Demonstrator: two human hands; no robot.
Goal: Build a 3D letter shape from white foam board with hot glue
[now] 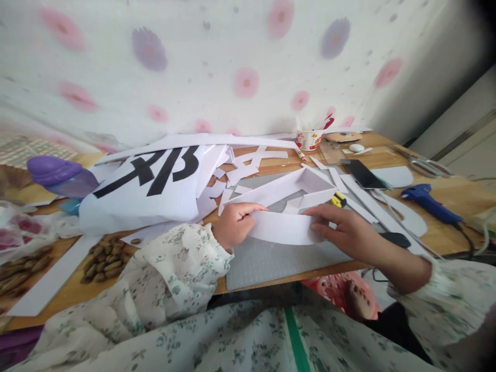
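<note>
Between my two hands a short white strip of card [284,228] is held, bowed a little along its length. My left hand [237,223] pinches its left end between thumb and fingers. At the other end, my right hand [341,227] has its thumb and fingers closed on the strip. Just behind the strip, a folded white card frame [277,188] stands on edge on the grey cutting mat [263,263]. A yellow and black cutter [338,199] lies beyond my right fingers, partly hidden.
A blue glue gun [432,201], a phone [364,174] and scissors [424,164] lie to the right. On the left are a printed sheet [155,199], a purple-topped bottle [64,175] and peanuts [105,260]. A paper cup [309,139] stands at the back.
</note>
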